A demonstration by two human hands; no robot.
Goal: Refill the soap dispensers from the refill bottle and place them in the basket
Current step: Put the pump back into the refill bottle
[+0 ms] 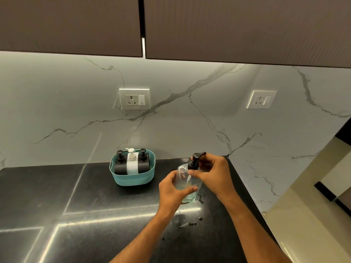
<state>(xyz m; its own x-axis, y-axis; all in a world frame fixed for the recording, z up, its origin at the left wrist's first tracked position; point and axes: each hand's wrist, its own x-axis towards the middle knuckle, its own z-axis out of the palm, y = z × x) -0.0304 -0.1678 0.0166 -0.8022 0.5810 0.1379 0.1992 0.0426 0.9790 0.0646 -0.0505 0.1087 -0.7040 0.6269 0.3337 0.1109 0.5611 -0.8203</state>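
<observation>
A clear dispenser bottle (185, 174) with pale liquid low in it stands on the black counter (95, 196). My left hand (173, 190) wraps its body from the left. My right hand (214, 173) pinches the collar of its black pump head (196, 160), which sits on the bottle's neck. Left of the hands stands a teal basket (133, 178). It holds two black dispensers (120, 164) (143, 161) with a white dispenser (131, 161) between them. No refill bottle is in view.
Small drops of liquid (190, 223) lie on the counter in front of the bottle. A marble wall carries two sockets (134, 99) (261, 99). Dark cabinets (228, 25) hang overhead. The counter ends at its right edge (252, 202).
</observation>
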